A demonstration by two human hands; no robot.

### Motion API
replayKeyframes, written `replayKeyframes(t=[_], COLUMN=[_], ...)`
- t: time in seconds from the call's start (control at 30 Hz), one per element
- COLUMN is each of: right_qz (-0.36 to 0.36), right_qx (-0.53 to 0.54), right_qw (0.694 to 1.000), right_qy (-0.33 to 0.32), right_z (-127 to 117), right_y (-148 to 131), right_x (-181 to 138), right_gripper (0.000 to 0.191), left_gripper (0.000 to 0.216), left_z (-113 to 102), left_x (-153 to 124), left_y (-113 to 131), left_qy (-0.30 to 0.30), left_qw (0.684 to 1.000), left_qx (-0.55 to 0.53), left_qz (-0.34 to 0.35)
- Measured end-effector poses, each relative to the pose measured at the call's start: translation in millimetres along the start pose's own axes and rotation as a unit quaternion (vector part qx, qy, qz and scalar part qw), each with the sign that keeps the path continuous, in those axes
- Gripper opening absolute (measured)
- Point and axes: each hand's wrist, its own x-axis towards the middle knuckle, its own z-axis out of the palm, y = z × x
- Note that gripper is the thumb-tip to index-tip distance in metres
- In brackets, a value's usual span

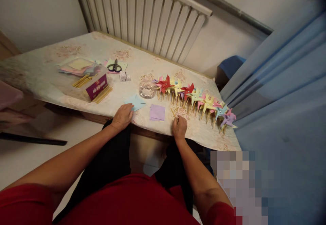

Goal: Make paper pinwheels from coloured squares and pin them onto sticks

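Observation:
My left hand (123, 117) rests at the table's front edge, its fingers together and pressing on the left side of a light-blue paper square (138, 102). Dark short lines like slits show near that paper's right corner. To the right, my right hand (179, 127) is closed around a thin yellowish stick (173, 113) whose tip points up and left. Between my hands lies a small stack of purple paper squares (157, 112). Just behind the papers stands a round clear tub (147, 90) with small shiny pieces inside.
Paper pinwheels (196, 96) on sticks stand in a long row at the right. Black-handled scissors (114, 67), small white boxes (124, 76) and a clear bin (76, 89) with sticks and coloured paper sit left. A blue curtain (275, 92) hangs right; another person's hand (16, 118) shows far left.

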Motion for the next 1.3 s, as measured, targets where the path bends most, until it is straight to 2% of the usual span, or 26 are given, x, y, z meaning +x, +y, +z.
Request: replayKeyframes(t=[0.1, 0.2, 0.37, 0.47, 0.67, 0.8, 1.1, 1.3], right_qz=[0.045, 0.054, 0.037, 0.030, 0.014, 0.011, 0.010, 0.009], right_qx=[-0.077, -0.104, -0.129, -0.144, -0.160, -0.166, -0.159, -0.165], right_qw=[0.996, 0.993, 0.991, 0.989, 0.987, 0.986, 0.987, 0.986], right_qy=[-0.008, -0.015, -0.002, 0.009, 0.022, 0.026, 0.031, 0.024], right_z=[-2, 3, 10, 10, 10, 10, 9, 7], right_y=[10, 12, 6, 4, 3, 2, 1, -1], right_x=[6, 8, 5, 4, 3, 2, 2, 3], right_gripper=[0.032, 0.027, 0.020, 0.017, 0.016, 0.015, 0.014, 0.014], left_gripper=[0.040, 0.043, 0.053, 0.057, 0.049, 0.044, 0.049, 0.042], left_z=[-3, 1, 7, 8, 13, 16, 19, 18], left_x=[6, 8, 17, 28, 47, 52, 57, 58], left_y=[-19, -27, -23, -19, -22, -25, -26, -27], left_qy=[0.034, 0.052, 0.027, 0.001, 0.002, 0.013, -0.011, -0.025], left_qw=[0.996, 0.984, 0.981, 0.972, 0.956, 0.956, 0.962, 0.961], left_qx=[0.015, 0.031, 0.028, 0.012, -0.014, -0.010, -0.024, -0.026], left_qz=[-0.084, -0.170, -0.190, -0.234, -0.292, -0.293, -0.272, -0.276])
